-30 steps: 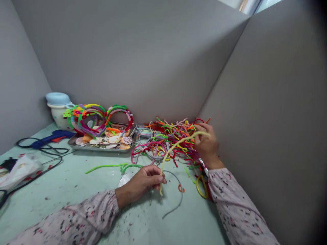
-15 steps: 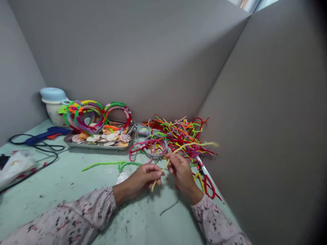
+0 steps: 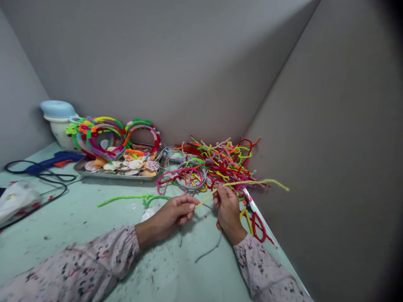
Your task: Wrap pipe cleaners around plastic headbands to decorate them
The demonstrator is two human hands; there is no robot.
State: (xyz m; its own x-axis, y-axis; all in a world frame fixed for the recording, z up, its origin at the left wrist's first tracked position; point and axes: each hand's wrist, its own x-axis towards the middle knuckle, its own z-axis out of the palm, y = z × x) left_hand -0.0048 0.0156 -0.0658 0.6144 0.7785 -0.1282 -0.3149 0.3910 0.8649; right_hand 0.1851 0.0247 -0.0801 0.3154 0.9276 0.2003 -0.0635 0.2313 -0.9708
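Note:
A yellow pipe cleaner [image 3: 252,182] runs between my two hands above the table, its free end drooping out to the right. My left hand [image 3: 176,214] pinches its near end between thumb and fingertips. Closer to the middle of its length, my right hand [image 3: 229,209] grips it with closed fingers. Thin grey wire [image 3: 209,251] lies on the table below the hands. A green pipe cleaner [image 3: 126,198] rests to the left, beside a white scrap [image 3: 150,213] partly hidden by my left hand.
Behind my hands is a tangled heap of coloured pipe cleaners [image 3: 217,157] with a wire coil [image 3: 192,176]. A metal tray [image 3: 126,176] of shells holds fuzzy headbands [image 3: 103,126]. Red-handled scissors [image 3: 258,226] lie right, a blue glue gun [image 3: 53,161] and lidded jar [image 3: 61,130] left.
My right hand has slid slightly right along the yellow pipe cleaner. The end that stuck out below my left hand no longer shows, and more extends to the right. The view has shifted slightly.

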